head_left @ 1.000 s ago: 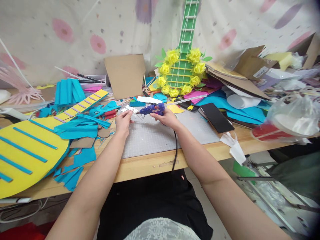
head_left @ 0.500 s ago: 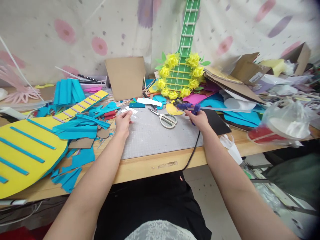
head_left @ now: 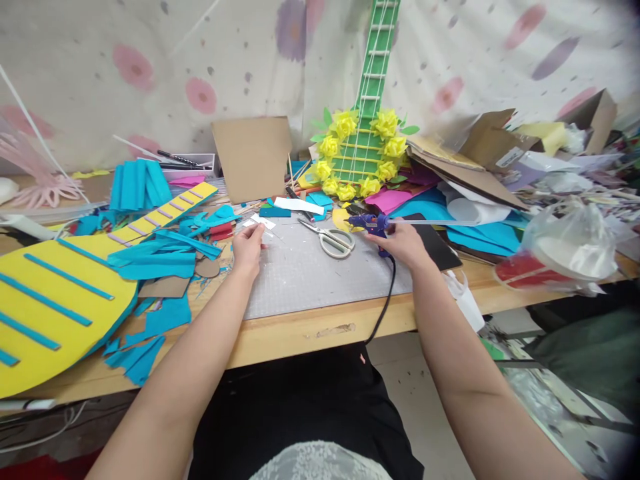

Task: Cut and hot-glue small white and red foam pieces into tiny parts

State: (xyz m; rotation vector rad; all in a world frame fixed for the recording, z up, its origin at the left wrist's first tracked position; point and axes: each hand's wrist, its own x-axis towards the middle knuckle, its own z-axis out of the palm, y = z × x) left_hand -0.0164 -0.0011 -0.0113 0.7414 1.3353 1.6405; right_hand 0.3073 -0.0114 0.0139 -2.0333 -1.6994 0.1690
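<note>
My left hand (head_left: pixel 247 248) is closed in a pinch at the left side of the grey cutting mat (head_left: pixel 300 287). Small white paper pieces (head_left: pixel 263 221) lie right by its fingertips; what the fingers hold is too small to make out. My right hand (head_left: pixel 406 245) has its fingers round the handle of a blue glue gun (head_left: pixel 369 222), whose nozzle points left. A long clear glue stick (head_left: pixel 440 222) sticks out of its back, and a black cord hangs down over the table edge. Scissors (head_left: pixel 336 243) lie on the mat between my hands.
At left lies a yellow paper guitar (head_left: pixel 65 293) with blue strips, among blue paper scraps (head_left: pixel 157 257). A green guitar (head_left: pixel 367 143) with yellow flowers stands at the back, beside a cardboard sheet (head_left: pixel 254 160). Right are paper piles and a bagged red-and-white tub (head_left: pixel 540 263).
My right hand has shifted slightly right and down, uncovering more of the glue gun, which now sits a little lower and further left. My left hand has hardly moved.
</note>
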